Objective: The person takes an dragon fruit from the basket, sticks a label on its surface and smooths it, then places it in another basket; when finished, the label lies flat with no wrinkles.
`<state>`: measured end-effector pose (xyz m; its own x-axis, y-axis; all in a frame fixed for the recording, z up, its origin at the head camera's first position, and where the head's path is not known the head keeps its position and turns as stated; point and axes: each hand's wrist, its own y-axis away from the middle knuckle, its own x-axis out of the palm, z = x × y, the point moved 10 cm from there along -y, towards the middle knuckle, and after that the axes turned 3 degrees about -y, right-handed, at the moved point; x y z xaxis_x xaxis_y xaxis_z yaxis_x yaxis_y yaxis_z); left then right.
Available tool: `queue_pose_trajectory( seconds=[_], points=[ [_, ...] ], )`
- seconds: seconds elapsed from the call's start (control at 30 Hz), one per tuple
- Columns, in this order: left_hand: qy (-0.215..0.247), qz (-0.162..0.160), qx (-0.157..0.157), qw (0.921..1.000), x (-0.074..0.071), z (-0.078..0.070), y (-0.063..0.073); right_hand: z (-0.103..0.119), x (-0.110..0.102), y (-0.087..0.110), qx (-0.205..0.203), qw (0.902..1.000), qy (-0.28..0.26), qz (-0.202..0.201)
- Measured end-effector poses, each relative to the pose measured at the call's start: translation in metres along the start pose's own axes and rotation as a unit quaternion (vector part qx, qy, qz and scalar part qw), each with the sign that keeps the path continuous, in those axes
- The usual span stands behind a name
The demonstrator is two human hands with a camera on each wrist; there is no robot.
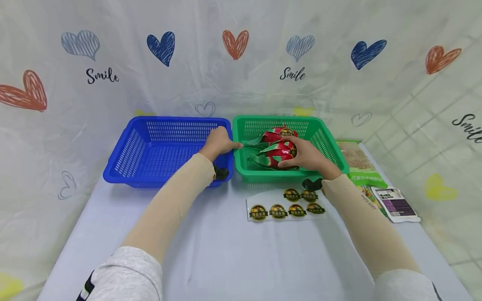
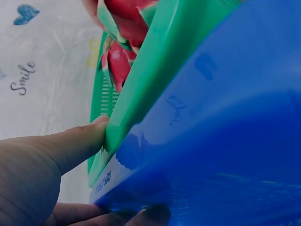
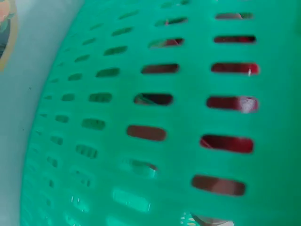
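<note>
In the head view, two red dragon fruits with green scales lie in the green basket (image 1: 248,173). My right hand (image 1: 306,155) grips the nearer dragon fruit (image 1: 274,161), thumb on the near side and fingers over its right end. The farther dragon fruit (image 1: 269,136) bears a round black-and-gold sticker (image 1: 286,132). My left hand (image 1: 217,143) is where the blue basket (image 1: 165,179) meets the green one. Its thumb lies against the green rim (image 2: 120,122), while the other fingers bend on the blue side, pinching both rims. Through the slots, the right wrist view shows red fruit (image 3: 233,143).
A clear sheet with several black-and-gold stickers (image 1: 278,211) lies on the white table (image 1: 226,251) before the green basket. To the right are a green-edged packet (image 1: 357,161) and a white-and-purple pouch (image 1: 395,205). Behind hangs a heart-patterned curtain (image 1: 263,83).
</note>
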<state>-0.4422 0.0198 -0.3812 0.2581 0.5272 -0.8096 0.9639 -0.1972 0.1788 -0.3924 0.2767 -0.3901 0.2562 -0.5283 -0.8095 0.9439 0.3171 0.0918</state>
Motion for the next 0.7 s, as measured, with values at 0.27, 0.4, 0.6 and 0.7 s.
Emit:
queue_pose_trajectory(
  seconds=[0.27,0.4,0.6,0.7],
  points=[
    [-0.004,0.001,-0.002,1.0,-0.0009,-0.0004,0.0012,0.0027,0.0069,-0.0011,-0.012,0.9998,0.012,0.012],
    [-0.005,0.002,-0.002,1.0,-0.0019,-0.0004,0.0025,0.0061,0.0079,-0.0023,-0.034,0.9989,0.03,0.007],
    [0.001,0.002,-0.009,1.0,-0.0011,0.0009,0.0014,0.0084,0.0075,-0.0018,-0.051,0.9975,0.049,-0.001],
    [0.003,0.003,-0.01,0.9999,-0.0003,0.0,0.0025,0.0066,0.0074,-0.0014,-0.047,0.9974,0.054,0.0]
  ],
)
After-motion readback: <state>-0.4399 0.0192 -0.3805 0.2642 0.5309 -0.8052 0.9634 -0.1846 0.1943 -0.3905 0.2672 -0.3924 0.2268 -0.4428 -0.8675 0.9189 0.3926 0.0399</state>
